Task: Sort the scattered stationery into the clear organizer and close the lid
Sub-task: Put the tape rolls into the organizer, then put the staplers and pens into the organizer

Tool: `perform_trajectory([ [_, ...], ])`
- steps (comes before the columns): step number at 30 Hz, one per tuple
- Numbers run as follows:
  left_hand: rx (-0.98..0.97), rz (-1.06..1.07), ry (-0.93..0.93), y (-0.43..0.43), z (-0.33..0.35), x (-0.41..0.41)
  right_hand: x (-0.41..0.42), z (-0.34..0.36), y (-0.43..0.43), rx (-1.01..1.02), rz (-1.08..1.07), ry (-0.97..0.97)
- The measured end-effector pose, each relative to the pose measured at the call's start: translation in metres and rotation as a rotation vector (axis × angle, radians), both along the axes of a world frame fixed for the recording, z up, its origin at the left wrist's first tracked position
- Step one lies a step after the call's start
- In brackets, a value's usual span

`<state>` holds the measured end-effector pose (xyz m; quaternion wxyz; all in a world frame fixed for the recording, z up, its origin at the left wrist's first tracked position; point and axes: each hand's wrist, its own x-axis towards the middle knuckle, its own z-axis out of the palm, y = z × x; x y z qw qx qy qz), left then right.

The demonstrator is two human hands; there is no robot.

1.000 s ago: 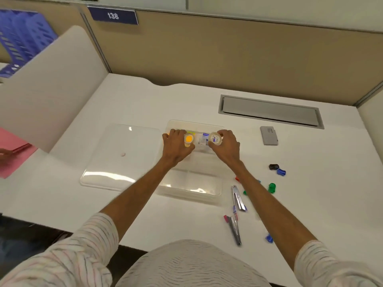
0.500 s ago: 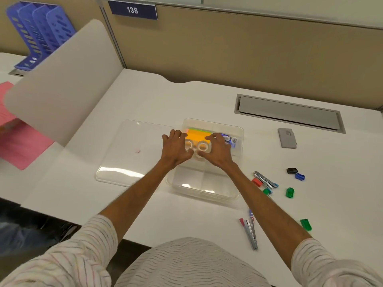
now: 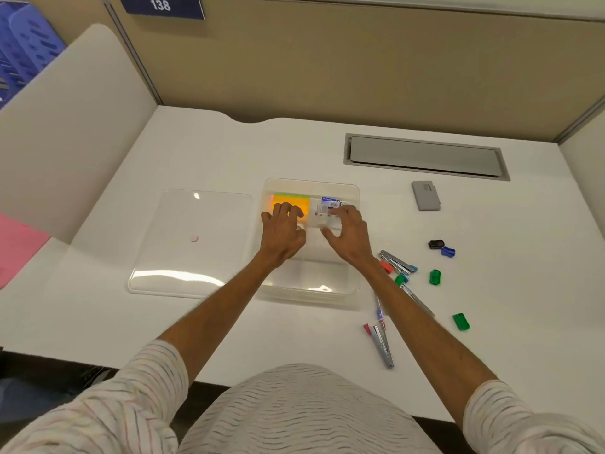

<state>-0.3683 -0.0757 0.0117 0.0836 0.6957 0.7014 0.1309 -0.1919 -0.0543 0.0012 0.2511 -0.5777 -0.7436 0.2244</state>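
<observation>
The clear organizer (image 3: 352, 290) sits mid-desk with its lid (image 3: 190, 250) lying flat to its left. Orange sticky notes (image 3: 293, 203) and a small printed box (image 3: 330, 203) lie in its far compartments. My left hand (image 3: 282, 235) and right hand (image 3: 348, 239) are side by side inside the organizer. Each is curled around a clear tape roll, the left one (image 3: 301, 227) and the right one (image 3: 322, 221); both rolls are mostly hidden by my fingers. Scattered to the right on the desk are metal staplers (image 3: 397, 262) (image 3: 382, 347), green clips (image 3: 434, 276) (image 3: 460, 321), a black clip (image 3: 435, 244) and a blue clip (image 3: 448, 251).
A grey flat case (image 3: 425, 195) lies beyond the clips, near a recessed cable hatch (image 3: 425, 157). A white divider panel (image 3: 75, 132) bounds the left side, with pink paper (image 3: 16, 250) and a blue file rack (image 3: 23, 47) past it. The desk's front edge is close to my body.
Both hands lowered the tape rolls from above the organizer's far end into it, then shifted slightly right. My view has tilted, so the desk sits differently in frame.
</observation>
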Motion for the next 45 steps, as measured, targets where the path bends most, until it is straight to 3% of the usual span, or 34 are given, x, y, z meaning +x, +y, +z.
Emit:
perform_trajectory([
  [11,0.016,-0.160,-0.066,-0.006,-0.010,0.081,0.084,-0.002,-0.033,0.063,-0.240,0.109],
  [18,0.020,-0.346,-0.074,-0.011,-0.016,0.136,0.138,-0.015,-0.067,-0.108,-0.275,0.033],
  [23,-0.105,-0.526,-0.085,-0.009,-0.021,0.169,0.169,-0.026,-0.090,-0.174,-0.263,-0.027],
  [34,-0.303,-0.630,0.172,-0.001,-0.033,0.213,0.205,-0.039,-0.122,-0.344,-0.284,-0.089],
  [45,-0.241,-0.591,0.251,-0.001,-0.045,0.216,0.206,-0.043,-0.120,-0.345,-0.236,-0.185],
])
